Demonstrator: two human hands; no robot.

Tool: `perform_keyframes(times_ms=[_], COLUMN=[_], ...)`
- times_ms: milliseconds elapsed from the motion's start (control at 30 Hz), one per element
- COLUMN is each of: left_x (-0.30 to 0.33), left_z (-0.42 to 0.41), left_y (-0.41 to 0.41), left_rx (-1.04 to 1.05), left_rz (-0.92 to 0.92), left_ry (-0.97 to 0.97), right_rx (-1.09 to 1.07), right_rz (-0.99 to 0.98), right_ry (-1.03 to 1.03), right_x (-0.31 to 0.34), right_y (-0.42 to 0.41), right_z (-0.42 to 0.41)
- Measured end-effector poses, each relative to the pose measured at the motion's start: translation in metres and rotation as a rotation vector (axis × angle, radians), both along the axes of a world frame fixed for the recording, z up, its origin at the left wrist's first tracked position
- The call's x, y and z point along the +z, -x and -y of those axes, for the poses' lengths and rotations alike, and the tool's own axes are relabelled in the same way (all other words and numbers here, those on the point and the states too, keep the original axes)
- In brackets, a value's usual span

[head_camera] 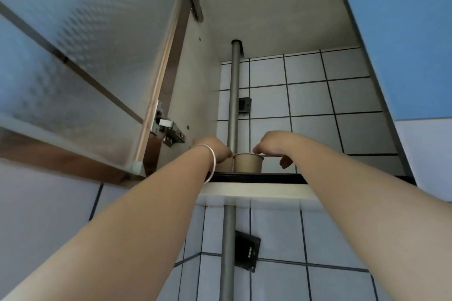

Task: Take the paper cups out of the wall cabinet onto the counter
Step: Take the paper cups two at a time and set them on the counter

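Observation:
I look up into the open wall cabinet (269,7). Two brown paper cups stand on its bottom shelf (281,177) near the front edge. The right cup (248,162) is in plain sight. The left cup (225,165) is mostly hidden behind my left hand (216,148), whose fingers curl over its rim. My right hand (274,145) reaches in from the right, fingers bent down onto the rim of the right cup, thumb hanging beside it. A bangle sits on my left wrist.
The cabinet door (85,68) with frosted glass swings open at the left, with hinges (168,127) on its inner edge. A grey pipe (233,95) runs up the tiled back wall behind the cups. A blue cabinet front (403,32) stands at the right.

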State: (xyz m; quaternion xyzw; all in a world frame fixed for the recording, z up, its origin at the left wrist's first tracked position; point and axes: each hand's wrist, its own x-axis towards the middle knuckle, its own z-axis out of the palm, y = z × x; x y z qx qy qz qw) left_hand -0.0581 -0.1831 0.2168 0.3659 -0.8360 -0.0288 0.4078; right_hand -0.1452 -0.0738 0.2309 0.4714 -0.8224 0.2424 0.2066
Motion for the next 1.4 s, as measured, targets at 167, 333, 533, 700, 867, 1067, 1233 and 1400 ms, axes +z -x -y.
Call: perform_keyframes(times_ms=[167,333,533,700,867,1067,1233,1400], left_x=[-0.002,-0.004,-0.001,0.01,0.0,-0.052,-0.107,-0.157], left_z=[0.004,0.008,-0.005,-0.029,-0.062,-0.104,-0.138,-0.155], left_y=[0.003,0.003,-0.006,-0.033,-0.06,-0.075,-0.077,-0.097], left_rx=[-0.034,-0.073,-0.161,-0.311,-0.435,-0.478,-0.503,-0.431], left_rz=[0.04,-0.012,-0.192,-0.498,-0.726,-0.863,-0.913,-0.956], left_ry=[-0.095,-0.13,-0.123,-0.103,-0.076,-0.171,-0.292,-0.393], right_rx=[-0.006,0.02,0.134,0.361,0.533,0.691,0.741,0.707], right_rz=[0.038,0.063,0.148,0.324,0.414,0.579,0.753,0.933], right_ry=[-0.059,-0.032,0.132,0.357,0.701,0.946,0.96,0.855], right_x=[-0.001,-0.003,0.002,0.005,-0.014,-0.075,-0.128,-0.182], right_y=[0.003,0.01,0.011,-0.002,-0.031,-0.057,-0.065,-0.085], right_z=[0.01,0.021,0.006,-0.023,-0.05,-0.073,-0.09,-0.093])
